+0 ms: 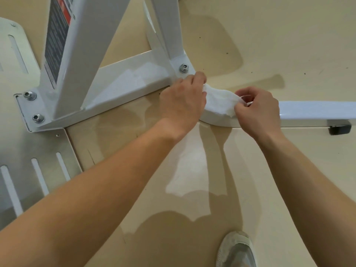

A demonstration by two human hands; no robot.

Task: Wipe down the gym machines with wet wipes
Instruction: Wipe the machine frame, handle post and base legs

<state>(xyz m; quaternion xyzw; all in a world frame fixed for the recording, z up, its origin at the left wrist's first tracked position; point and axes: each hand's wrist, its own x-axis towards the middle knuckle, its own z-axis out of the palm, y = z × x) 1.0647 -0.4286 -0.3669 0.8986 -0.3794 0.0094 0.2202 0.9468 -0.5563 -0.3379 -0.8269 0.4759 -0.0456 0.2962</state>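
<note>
Two hands grasp one wet wipe (219, 102): your left hand (183, 101) and right hand (257, 108) pinch opposite ends, stretching it over the base bar (316, 109) between them, likely to wrap its curve.

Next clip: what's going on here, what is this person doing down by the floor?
A person is cleaning the low white frame of a gym machine. The left hand grips one end of a wet wipe and the right hand pinches the other end. The wipe is stretched over the frame's curved bend, beside a bolt.
</note>
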